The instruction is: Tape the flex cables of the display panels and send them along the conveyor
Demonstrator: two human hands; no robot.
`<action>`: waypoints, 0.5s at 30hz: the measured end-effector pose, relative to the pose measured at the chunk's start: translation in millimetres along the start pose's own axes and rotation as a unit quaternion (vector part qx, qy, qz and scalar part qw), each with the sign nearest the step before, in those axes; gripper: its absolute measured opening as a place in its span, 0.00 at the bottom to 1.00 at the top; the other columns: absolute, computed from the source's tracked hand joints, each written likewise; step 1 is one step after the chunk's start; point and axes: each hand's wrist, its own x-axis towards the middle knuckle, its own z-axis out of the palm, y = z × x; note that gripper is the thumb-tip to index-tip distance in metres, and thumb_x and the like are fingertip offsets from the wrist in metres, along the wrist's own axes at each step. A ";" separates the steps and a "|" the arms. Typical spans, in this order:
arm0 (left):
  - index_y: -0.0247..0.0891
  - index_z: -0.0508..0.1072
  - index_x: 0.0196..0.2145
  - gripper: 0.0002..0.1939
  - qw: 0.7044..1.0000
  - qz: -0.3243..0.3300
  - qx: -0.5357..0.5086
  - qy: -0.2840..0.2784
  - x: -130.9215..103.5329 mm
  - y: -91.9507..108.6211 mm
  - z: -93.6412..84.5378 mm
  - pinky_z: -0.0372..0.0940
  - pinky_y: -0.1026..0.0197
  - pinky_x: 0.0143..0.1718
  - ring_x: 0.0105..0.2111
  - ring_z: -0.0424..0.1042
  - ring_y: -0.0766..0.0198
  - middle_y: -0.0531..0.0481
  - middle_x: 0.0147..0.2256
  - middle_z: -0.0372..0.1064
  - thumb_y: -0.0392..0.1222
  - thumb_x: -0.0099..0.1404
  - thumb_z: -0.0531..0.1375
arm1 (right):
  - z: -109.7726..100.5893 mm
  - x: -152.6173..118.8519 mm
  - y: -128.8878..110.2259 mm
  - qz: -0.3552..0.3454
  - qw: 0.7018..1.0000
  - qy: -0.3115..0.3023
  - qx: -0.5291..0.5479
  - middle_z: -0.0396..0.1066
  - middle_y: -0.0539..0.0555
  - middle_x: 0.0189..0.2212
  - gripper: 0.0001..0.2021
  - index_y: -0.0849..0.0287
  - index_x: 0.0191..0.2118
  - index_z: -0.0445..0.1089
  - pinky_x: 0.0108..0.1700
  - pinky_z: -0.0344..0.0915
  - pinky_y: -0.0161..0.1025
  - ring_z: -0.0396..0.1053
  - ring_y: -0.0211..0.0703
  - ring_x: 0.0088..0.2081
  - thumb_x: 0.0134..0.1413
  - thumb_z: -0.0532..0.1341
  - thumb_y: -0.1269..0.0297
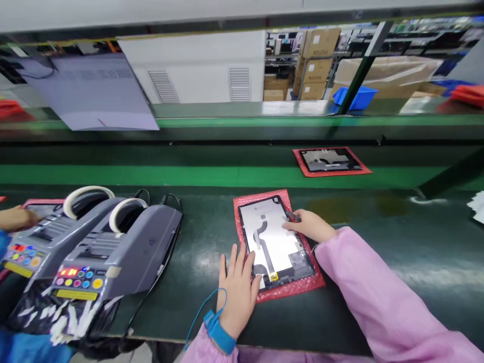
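A tablet screen panel (282,237) lies back side up on a red bubble-wrap sheet (291,291). Its silver backing carries a curved grey ribbon cable (266,252) with a yellow tab (273,276) at its lower end. My left hand (238,290) rests with fingers spread on the panel's lower left edge, a blue wrist strap (219,333) around the wrist. At the upper right edge of the panel, my right hand (312,225) is closed around a small black tool (293,217); its exact kind is unclear.
Two grey tape dispensers (143,252) stand at left, with white strips hanging from their front. Beyond them shows another person's hand (18,218). A second panel (330,160) on red bubble wrap lies on the green conveyor strip (189,175). White pieces (478,205) sit at far right.
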 end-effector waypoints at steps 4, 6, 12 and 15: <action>0.34 0.68 0.62 0.23 0.997 -0.004 0.029 0.074 0.3 -5.4 7.9 0.59 0.42 0.61 0.66 0.60 0.41 0.36 0.65 0.64 0.42 0.73 0.51 | 8.7 28.0 -39.2 -0.087 0.995 0.001 0.052 0.81 0.52 0.39 0.10 0.59 0.42 0.77 0.40 0.70 0.36 0.78 0.46 0.39 0.61 0.62 0.60; 0.32 0.67 0.62 0.24 0.993 -0.003 0.043 0.106 1.0 -8.4 11.5 0.59 0.43 0.60 0.65 0.61 0.40 0.34 0.64 0.64 0.42 0.73 0.52 | 6.9 58.7 -66.2 -0.122 0.991 0.038 0.050 0.80 0.51 0.45 0.13 0.58 0.48 0.75 0.45 0.70 0.36 0.77 0.44 0.44 0.66 0.58 0.60; 0.36 0.66 0.63 0.25 0.991 0.003 0.049 0.126 -2.4 -16.3 24.9 0.58 0.46 0.60 0.65 0.61 0.43 0.36 0.64 0.65 0.41 0.70 0.54 | -20.0 163.4 -119.4 -0.095 0.983 0.138 -0.068 0.75 0.55 0.51 0.15 0.57 0.54 0.72 0.51 0.72 0.45 0.74 0.45 0.49 0.71 0.57 0.56; 0.39 0.66 0.63 0.26 0.991 -0.018 0.041 0.126 -5.7 -17.9 35.0 0.57 0.45 0.61 0.66 0.60 0.43 0.37 0.63 0.66 0.40 0.68 0.55 | -31.3 187.3 -108.8 -0.001 0.970 0.168 -0.174 0.70 0.60 0.56 0.18 0.59 0.58 0.69 0.52 0.72 0.54 0.73 0.52 0.52 0.67 0.64 0.57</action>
